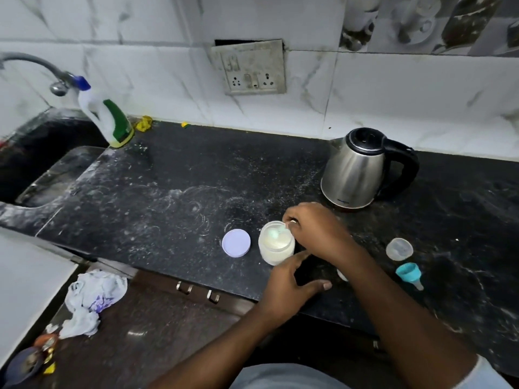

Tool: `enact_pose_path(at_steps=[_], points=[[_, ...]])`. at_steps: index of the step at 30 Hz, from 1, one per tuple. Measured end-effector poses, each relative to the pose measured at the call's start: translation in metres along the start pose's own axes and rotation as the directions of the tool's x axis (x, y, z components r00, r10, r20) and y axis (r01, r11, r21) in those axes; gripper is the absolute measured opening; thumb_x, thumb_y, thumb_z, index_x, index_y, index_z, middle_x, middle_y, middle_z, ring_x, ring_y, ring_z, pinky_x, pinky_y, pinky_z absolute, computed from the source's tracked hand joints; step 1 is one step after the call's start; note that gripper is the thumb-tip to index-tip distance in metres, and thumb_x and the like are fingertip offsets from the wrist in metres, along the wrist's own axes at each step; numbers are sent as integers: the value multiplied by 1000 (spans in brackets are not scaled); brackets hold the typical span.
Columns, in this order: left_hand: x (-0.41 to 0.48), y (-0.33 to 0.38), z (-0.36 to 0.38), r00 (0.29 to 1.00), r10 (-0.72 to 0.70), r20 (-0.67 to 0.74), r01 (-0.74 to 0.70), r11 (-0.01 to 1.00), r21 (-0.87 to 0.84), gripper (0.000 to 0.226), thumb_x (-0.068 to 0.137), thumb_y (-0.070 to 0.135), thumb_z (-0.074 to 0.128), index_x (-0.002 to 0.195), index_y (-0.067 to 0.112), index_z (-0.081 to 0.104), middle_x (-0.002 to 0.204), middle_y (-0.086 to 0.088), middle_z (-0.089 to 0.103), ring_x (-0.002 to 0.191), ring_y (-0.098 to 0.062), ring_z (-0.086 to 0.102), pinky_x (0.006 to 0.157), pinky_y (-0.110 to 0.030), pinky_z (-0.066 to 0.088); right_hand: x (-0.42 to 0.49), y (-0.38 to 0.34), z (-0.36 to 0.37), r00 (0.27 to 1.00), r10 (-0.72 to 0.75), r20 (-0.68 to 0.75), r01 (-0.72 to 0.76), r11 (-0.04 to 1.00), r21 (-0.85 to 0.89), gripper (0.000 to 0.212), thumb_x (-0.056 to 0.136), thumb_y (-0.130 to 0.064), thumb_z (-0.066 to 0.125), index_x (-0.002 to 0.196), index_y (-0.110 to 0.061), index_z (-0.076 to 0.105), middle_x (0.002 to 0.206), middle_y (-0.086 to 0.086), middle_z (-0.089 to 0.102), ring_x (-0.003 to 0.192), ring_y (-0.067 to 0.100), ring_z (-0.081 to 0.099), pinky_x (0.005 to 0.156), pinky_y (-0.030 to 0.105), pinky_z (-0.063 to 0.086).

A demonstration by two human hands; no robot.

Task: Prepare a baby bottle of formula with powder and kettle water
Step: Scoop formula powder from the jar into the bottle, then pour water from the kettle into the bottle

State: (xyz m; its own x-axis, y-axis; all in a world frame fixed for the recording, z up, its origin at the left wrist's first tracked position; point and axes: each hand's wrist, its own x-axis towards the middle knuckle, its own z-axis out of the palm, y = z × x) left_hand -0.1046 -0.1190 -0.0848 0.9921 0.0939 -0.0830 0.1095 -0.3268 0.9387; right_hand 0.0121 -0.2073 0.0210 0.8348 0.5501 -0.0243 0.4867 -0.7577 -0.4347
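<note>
A small translucent jar of white formula powder [276, 244] is seen standing open on the dark speckled desk [168, 197], near its front edge. Its lilac lid [236, 243] is laid flat on the desk just to the left of the jar, close to it but apart.

The right hand [314, 230] is held over the far right rim of the jar, and its fingers [292, 220] are pinched narrowly on the handle of a pale scoop [276, 235], whose bowl is lowered into the powder. The left hand [289, 284] is placed at the near side of the jar; its fingers [302, 256] are spread fairly wide, with one fingertip touching the jar's lower right wall and the thumb stretched out over the desk, so that nothing is gripped by it.

A steel kettle [356, 169] with a black lid and handle is set behind the hands, toward the tiled wall, well apart from the jar. To the right of the right forearm, a clear domed bottle cap [399, 249] and a teal collar with a clear teat [409, 273] are found lying on the desk, near each other. A small white object is partly hidden under the right forearm, and what it is cannot be told.

At the far left, a white and green bottle with a blue cap [108, 116] is seen leaning beside the sink [56, 175].
</note>
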Motion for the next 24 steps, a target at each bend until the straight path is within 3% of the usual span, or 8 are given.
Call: enact_pose_path(at_steps=[4,11,17,20,24], points=[[-18,-18,-16,993,-106,-54,104,993,-54,81,77,55,90,145,18,68,143,10,71,134,0,63,118,-34,50,11,-17,15,999,13,46,-6,989,-145,16,93,-17,55,98,-20,70,97,5,72,99,28,63,72,37,48],[-28,-32,-23,979,-195,-64,187,976,-108,80,75,54,91,143,17,70,141,12,72,133,-1,65,120,-37,50,17,-22,29,992,62,105,-44,985,-167,13,92,-15,54,90,-16,67,87,10,71,86,35,66,64,37,48],[-18,-30,-8,989,-150,-17,147,982,-117,80,75,52,92,144,22,68,142,15,69,131,6,63,119,-30,49,-4,16,-12,982,119,-145,-113,992,52,16,98,-27,58,102,-23,73,88,1,75,80,24,69,69,40,56],[-6,-18,4,996,-86,10,87,990,-114,81,72,54,92,143,29,64,143,18,67,133,7,61,117,-24,48,-16,56,-39,920,230,-317,-184,968,168,17,97,-25,62,104,-21,77,90,0,78,82,23,71,74,38,58],[15,-5,25,996,-2,89,7,999,-49,93,70,57,93,151,24,61,151,16,63,141,4,55,121,-26,44,-25,119,-73,740,481,-470,-310,864,396,15,96,-20,65,102,-16,78,92,4,77,84,20,70,75,23,47]])
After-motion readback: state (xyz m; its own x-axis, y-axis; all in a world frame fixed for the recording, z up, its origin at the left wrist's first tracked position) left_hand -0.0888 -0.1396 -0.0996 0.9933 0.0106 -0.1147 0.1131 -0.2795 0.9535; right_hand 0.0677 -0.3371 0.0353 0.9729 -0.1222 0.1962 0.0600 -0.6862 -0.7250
